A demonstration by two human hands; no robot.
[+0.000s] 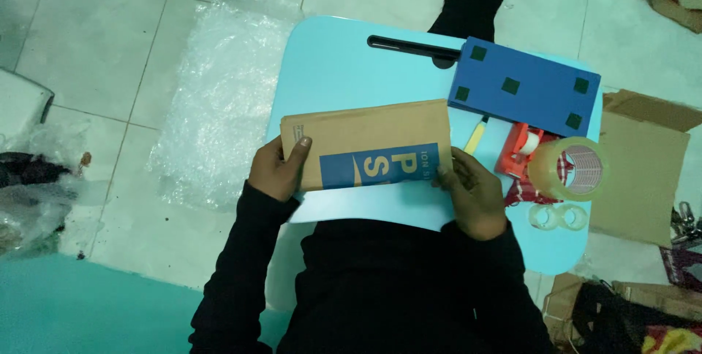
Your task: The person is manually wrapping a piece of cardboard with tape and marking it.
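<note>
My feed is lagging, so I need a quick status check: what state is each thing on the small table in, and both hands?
Brown envelope: flat on the light blue table, held at both ends.
Left hand: gripping the envelope's left end.
Right hand: fingers on its right end.
Blue box: closed.
Tape roll: standing on edge.
Red tape dispenser: lying idle.
Yellow cutter: lying flat, blade cannot tell.
</note>
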